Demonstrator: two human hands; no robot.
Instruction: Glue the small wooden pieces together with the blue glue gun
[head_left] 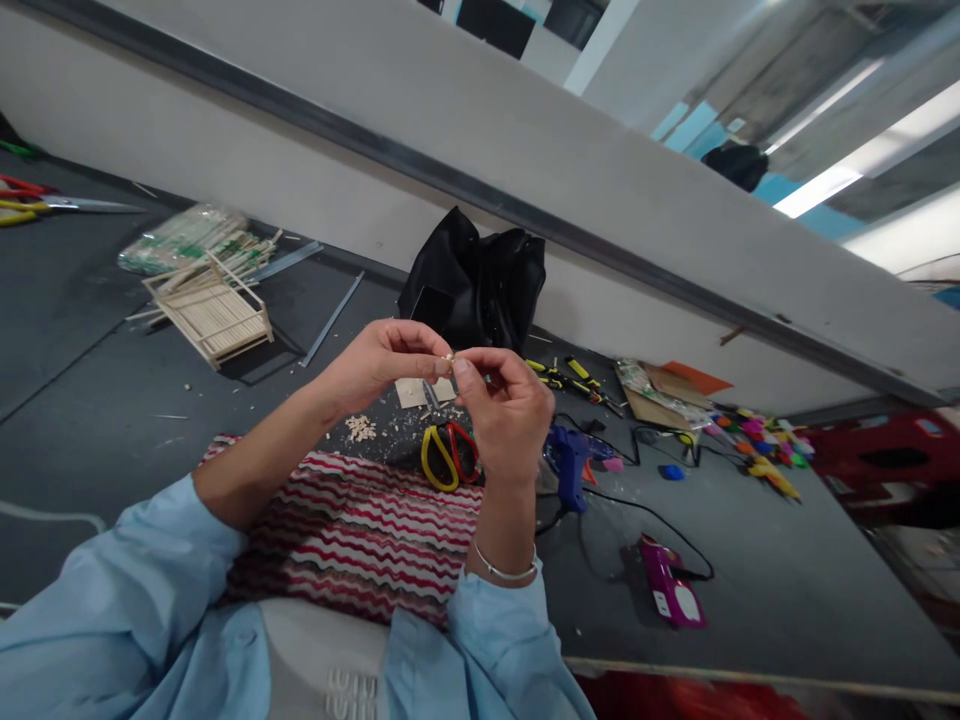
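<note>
My left hand (375, 362) and my right hand (511, 405) meet above the table, fingertips nearly touching. Between their pinched fingers is a tiny pale piece (449, 357), seemingly wood; its exact shape is too small to make out. Below them, scissors (454, 437) with yellow and red handles lie with their blades partly over a pale square sheet (410, 392). A heap of small wooden bits (361, 428) is scattered left of the scissors. Further left stands a small frame built of thin wooden sticks (214, 318), beside a plastic pack of sticks (184, 240).
A striped cloth (360, 540) covers the near table edge. A black bag (480, 275) leans against the partition. To the right lie pliers (581, 385), a blue glue gun (571, 468), a purple device (670, 580) with a cable, and colourful pieces (757, 432). Metal strips (332, 318) lie left.
</note>
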